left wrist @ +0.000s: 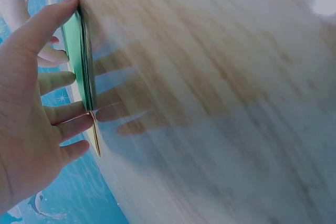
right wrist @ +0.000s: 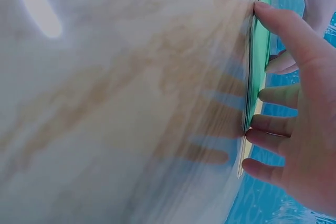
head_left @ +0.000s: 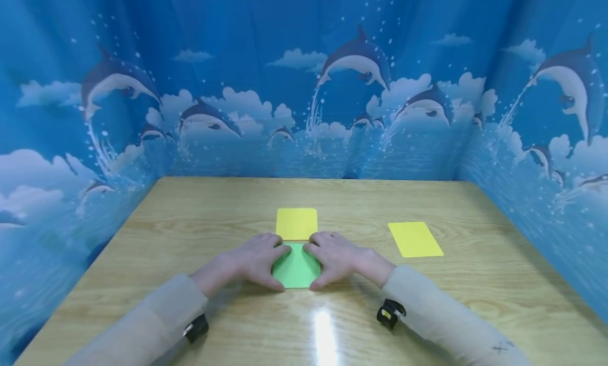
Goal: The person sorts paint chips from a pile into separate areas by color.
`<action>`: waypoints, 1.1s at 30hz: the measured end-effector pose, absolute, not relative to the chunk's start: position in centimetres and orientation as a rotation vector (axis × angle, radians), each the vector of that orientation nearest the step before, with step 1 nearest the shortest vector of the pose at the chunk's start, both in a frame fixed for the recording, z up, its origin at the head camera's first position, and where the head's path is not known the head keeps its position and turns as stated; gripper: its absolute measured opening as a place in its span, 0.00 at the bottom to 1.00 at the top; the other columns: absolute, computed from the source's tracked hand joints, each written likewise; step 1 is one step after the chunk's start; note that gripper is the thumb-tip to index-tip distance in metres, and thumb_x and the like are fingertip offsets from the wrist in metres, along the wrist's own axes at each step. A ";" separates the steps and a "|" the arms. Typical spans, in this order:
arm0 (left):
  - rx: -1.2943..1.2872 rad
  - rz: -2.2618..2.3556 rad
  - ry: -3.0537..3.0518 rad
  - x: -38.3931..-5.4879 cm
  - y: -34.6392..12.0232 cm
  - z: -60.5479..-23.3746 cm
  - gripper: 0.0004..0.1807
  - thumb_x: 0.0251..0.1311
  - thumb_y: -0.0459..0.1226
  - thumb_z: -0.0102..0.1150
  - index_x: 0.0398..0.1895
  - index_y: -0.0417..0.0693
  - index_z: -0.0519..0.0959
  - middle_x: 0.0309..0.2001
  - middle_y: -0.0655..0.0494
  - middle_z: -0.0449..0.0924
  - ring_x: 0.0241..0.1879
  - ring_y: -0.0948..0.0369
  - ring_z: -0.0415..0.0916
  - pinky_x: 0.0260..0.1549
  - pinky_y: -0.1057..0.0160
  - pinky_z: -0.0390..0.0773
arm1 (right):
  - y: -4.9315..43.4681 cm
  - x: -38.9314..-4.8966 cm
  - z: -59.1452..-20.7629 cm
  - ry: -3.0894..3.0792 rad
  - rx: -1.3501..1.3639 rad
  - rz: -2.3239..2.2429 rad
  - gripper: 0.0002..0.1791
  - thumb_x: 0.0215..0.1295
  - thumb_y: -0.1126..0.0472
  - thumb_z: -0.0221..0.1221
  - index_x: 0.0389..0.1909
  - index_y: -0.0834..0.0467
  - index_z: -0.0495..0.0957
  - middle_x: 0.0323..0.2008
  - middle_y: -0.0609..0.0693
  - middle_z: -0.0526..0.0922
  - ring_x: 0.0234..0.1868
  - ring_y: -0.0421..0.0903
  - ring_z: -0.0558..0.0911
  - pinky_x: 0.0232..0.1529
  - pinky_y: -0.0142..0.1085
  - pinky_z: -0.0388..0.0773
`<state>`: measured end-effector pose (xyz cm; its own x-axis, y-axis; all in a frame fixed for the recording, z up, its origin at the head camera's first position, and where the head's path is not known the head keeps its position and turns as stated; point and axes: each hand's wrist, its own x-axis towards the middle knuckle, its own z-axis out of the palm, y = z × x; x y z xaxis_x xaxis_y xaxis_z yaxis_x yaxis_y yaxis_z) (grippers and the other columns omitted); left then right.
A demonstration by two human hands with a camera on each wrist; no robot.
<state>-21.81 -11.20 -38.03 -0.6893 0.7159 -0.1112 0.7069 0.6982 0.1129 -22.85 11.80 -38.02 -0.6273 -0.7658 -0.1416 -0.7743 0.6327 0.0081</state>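
A thin stack of green sheets (head_left: 296, 268) lies on the table between both hands; its layered edge shows in the left wrist view. My left hand (head_left: 260, 258) holds the stack by its left side, thumb at the near corner and fingers along the side and far corner. On the right side my right hand (head_left: 335, 258) holds it in the same way, as the right wrist view shows. Just beyond the stack lies a yellow sheet (head_left: 296, 223) with rounded far corners, close to the fingertips of both hands. How many green sheets there are cannot be told.
Another yellow sheet (head_left: 415, 239) lies apart on the right of the wooden table (head_left: 199, 208). A blue dolphin-print curtain (head_left: 266, 92) surrounds the table's back and sides. Light glares off the glossy surface near the front.
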 end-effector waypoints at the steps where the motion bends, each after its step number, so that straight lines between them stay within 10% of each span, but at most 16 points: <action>1: 1.160 0.088 2.756 -21.8 -11.2 -38.0 0.45 0.42 0.63 0.62 0.61 0.47 0.69 0.49 0.52 0.67 0.48 0.58 0.63 0.51 0.56 0.66 | 11.9 -22.8 -38.0 2.721 -1.293 0.092 0.48 0.46 0.29 0.58 0.62 0.56 0.65 0.53 0.51 0.68 0.48 0.44 0.67 0.46 0.39 0.68; 9: 1.131 0.106 2.794 -22.1 -10.4 -37.7 0.47 0.44 0.66 0.59 0.62 0.46 0.67 0.54 0.48 0.68 0.54 0.53 0.64 0.56 0.52 0.64 | 15.2 -23.2 -37.7 2.805 -1.210 -0.122 0.45 0.52 0.38 0.62 0.64 0.62 0.62 0.61 0.58 0.65 0.62 0.54 0.64 0.60 0.51 0.61; 33: 1.176 0.003 2.897 -24.7 -1.4 -36.3 0.41 0.55 0.63 0.50 0.64 0.45 0.66 0.58 0.52 0.71 0.58 0.54 0.66 0.56 0.53 0.65 | 30.9 -24.7 -36.8 2.953 -0.762 -0.100 0.53 0.38 0.44 0.72 0.62 0.68 0.62 0.60 0.67 0.64 0.60 0.66 0.62 0.54 0.63 0.61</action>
<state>-24.67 -1.44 -36.34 -0.7170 0.6969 -0.0138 0.6969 0.7171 0.0073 -24.72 30.91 -36.76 -0.8715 -0.4854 -0.0705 -0.4795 0.8733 -0.0860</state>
